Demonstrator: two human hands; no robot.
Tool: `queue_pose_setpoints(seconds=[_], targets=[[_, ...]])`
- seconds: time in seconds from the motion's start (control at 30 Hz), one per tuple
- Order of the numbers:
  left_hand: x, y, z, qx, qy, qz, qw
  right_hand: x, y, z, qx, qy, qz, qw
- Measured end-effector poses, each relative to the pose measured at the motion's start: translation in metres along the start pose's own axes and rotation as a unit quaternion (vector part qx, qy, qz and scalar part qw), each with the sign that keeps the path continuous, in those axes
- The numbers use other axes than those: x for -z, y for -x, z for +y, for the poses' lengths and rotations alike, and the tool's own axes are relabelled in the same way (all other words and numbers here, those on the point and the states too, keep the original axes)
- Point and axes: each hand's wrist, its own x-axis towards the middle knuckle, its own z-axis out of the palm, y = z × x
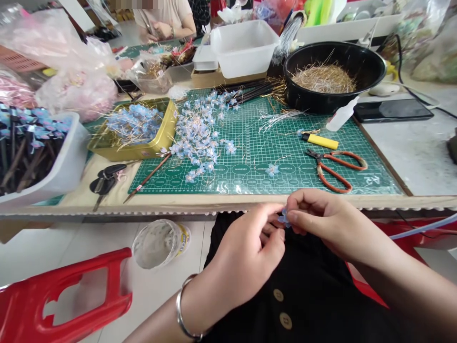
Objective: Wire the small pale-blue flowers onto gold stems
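A small blue artificial flower (pixel 284 218) is held between my two hands, just off the table's front edge and above my lap. The thumb and fingers of my right hand (pixel 321 214) pinch it from the right. From the other side, my left hand (pixel 250 252) closes with curled fingers at the flower's edge; its wire stem is hidden. On the green cutting mat (pixel 246 183) beyond lie a single blue flower (pixel 272 170), a loose heap of blue flowers (pixel 198 138), orange-handled pliers (pixel 335 166) and a thin brown stick (pixel 150 176).
A gold tin (pixel 167 131) of blue flowers and black snips (pixel 107 178) lie left. Behind are a black basin (pixel 296 97) of wires and a white tub (pixel 243 47). A yellow lighter (pixel 323 141), glue bottle (pixel 341 116) and phone (pixel 392 110) are right. Another person (pixel 167 19) sits opposite.
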Motion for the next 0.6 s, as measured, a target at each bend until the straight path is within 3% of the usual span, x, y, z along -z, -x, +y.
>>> queue_pose_setpoints(seconds=[0.07,0.17,0.37,0.6], targets=[[0.0027,-0.0026,-0.0004,0.104,0.157,-0.028,0.982,0.0012,0.0013,0.0002,-0.007,0.004,0.0,1.0],[0.0054,-0.0065,-0.0025,0.192,0.249,-0.037,0.949,0.0023,0.0034,-0.0014,-0.019,-0.026,-0.026,0.999],[0.0028,-0.0058,-0.0006,0.184,0.247,-0.024,0.951,0.0063,0.0064,0.0012,-0.044,-0.103,-0.056,0.992],[-0.0037,-0.0078,0.0028,0.131,0.092,-0.029,0.987,-0.0011,0.0096,0.005,-0.032,-0.058,0.008,0.998]])
